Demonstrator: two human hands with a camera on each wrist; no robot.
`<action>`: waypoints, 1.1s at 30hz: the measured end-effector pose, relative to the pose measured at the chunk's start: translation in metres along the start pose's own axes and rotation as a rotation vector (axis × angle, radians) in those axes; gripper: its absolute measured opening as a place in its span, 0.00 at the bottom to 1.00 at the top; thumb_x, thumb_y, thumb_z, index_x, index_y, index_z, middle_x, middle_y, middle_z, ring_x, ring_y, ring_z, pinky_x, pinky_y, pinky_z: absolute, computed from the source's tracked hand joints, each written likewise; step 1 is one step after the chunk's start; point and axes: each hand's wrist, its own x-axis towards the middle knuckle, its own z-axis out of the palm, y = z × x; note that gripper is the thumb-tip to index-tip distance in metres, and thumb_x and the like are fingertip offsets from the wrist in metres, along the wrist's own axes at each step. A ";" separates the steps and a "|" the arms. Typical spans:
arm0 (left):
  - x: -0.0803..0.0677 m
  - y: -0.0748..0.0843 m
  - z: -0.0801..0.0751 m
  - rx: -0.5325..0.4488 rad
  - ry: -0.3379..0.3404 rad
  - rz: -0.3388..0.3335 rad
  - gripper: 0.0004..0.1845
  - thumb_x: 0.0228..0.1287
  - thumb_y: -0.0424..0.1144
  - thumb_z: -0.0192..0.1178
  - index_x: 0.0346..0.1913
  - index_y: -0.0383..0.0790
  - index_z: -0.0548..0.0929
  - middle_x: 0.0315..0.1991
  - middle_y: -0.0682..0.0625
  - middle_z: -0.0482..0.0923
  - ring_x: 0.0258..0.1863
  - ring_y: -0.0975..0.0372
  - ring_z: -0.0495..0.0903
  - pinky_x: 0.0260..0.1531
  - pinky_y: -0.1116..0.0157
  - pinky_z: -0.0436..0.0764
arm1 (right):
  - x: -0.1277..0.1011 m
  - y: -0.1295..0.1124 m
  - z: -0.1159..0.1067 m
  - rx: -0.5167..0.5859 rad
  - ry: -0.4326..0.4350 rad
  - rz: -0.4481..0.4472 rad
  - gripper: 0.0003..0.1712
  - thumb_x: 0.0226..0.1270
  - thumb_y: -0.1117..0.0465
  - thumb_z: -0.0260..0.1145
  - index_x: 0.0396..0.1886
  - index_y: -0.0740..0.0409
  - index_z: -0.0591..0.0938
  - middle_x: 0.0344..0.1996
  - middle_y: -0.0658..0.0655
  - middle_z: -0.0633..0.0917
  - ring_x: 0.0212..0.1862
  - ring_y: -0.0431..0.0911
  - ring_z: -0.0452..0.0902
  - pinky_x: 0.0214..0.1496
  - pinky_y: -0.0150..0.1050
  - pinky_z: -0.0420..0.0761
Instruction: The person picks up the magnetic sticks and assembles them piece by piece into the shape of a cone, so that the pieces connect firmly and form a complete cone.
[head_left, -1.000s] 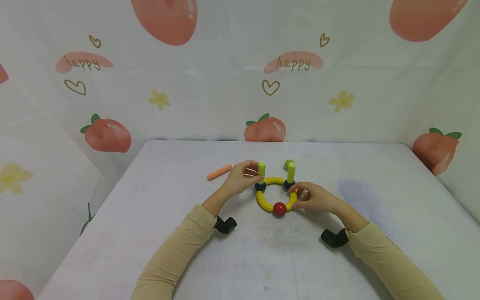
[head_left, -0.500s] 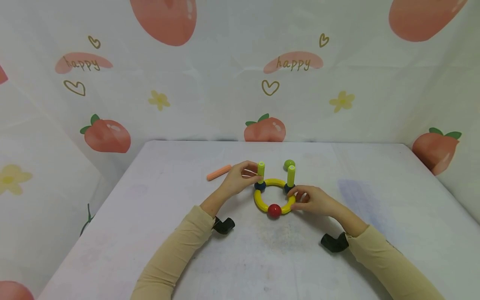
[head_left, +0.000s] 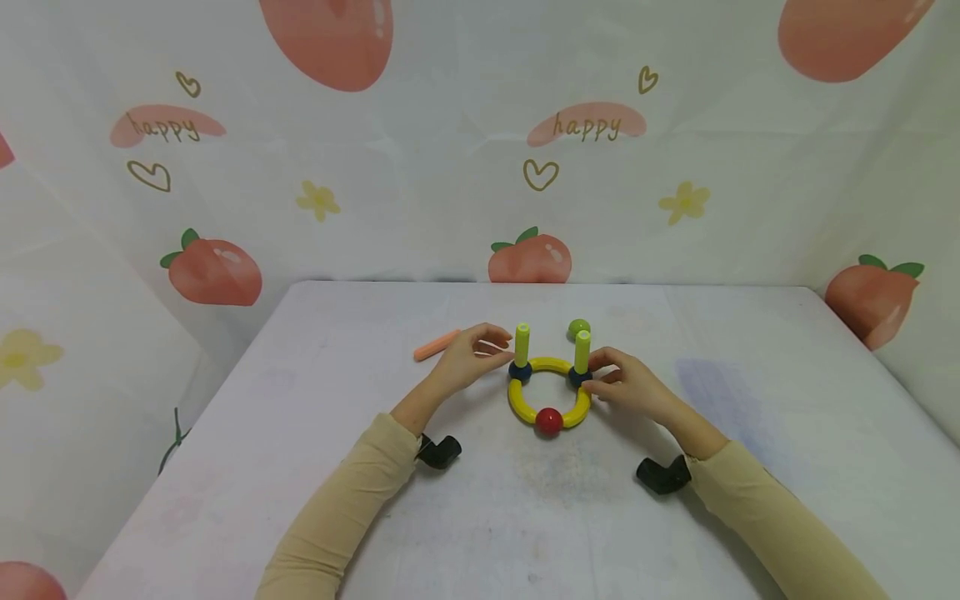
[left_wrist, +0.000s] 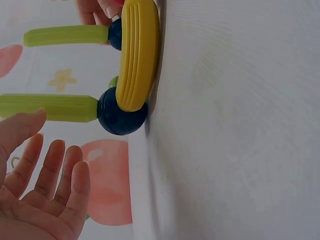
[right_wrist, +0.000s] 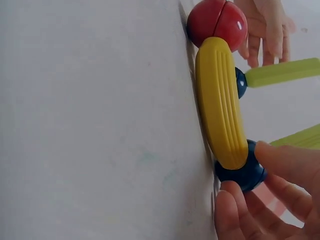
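Observation:
A ring of curved yellow rods (head_left: 519, 402) lies on the table, joined by a red ball (head_left: 549, 422) at the front and two dark blue balls at the back. Light green rods stand upright in the left blue ball (left_wrist: 120, 112) and the right blue ball (right_wrist: 245, 170). My left hand (head_left: 468, 360) is just left of the left green rod (head_left: 522, 346), fingers loosely spread, holding nothing. With thumb and fingertips, my right hand (head_left: 632, 386) pinches the right blue ball, below the right green rod (head_left: 582, 353).
Behind the ring sits a loose green ball (head_left: 578, 328). An orange rod (head_left: 437, 345) lies beyond my left hand, partly covered by it. Black curved pieces (head_left: 440, 452) show at both wrists. A printed cloth backdrop (head_left: 435, 167) rises at the table's far edge.
My left hand has let go of the left green rod and drawn slightly left. The right hand has shifted up from the yellow rod to the right blue ball. The ring slid slightly left and nearer earlier.

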 end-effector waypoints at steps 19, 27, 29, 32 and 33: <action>0.003 -0.018 -0.032 0.013 0.070 -0.044 0.20 0.59 0.39 0.63 0.53 0.35 0.77 0.51 0.42 0.79 0.49 0.53 0.79 0.47 0.64 0.80 | 0.006 0.005 -0.004 -0.004 -0.099 0.038 0.23 0.67 0.60 0.59 0.59 0.65 0.70 0.57 0.72 0.73 0.36 0.45 0.78 0.36 0.33 0.78; 0.005 -0.029 -0.050 0.028 0.150 -0.049 0.18 0.59 0.37 0.63 0.52 0.35 0.78 0.50 0.40 0.80 0.49 0.50 0.80 0.46 0.62 0.80 | 0.001 0.004 -0.007 0.029 -0.106 0.077 0.24 0.65 0.58 0.62 0.56 0.64 0.71 0.55 0.70 0.73 0.34 0.44 0.77 0.37 0.33 0.79; 0.005 -0.030 -0.053 0.035 0.158 -0.063 0.19 0.59 0.38 0.63 0.52 0.34 0.78 0.49 0.40 0.80 0.49 0.50 0.80 0.47 0.61 0.79 | -0.001 0.004 -0.006 0.039 -0.104 0.093 0.23 0.63 0.57 0.64 0.55 0.63 0.71 0.54 0.69 0.74 0.34 0.44 0.78 0.37 0.34 0.79; 0.003 -0.032 -0.057 0.046 0.165 -0.082 0.20 0.59 0.40 0.63 0.53 0.34 0.77 0.49 0.40 0.79 0.50 0.50 0.79 0.49 0.59 0.78 | -0.003 0.003 -0.005 0.053 -0.106 0.094 0.22 0.61 0.56 0.66 0.51 0.63 0.72 0.52 0.68 0.75 0.35 0.44 0.78 0.37 0.34 0.79; 0.003 -0.033 -0.058 0.048 0.165 -0.091 0.21 0.59 0.40 0.63 0.53 0.34 0.77 0.50 0.40 0.79 0.51 0.50 0.78 0.50 0.58 0.77 | -0.004 0.003 -0.005 0.056 -0.105 0.096 0.22 0.61 0.56 0.66 0.50 0.63 0.73 0.51 0.67 0.75 0.35 0.44 0.78 0.36 0.34 0.79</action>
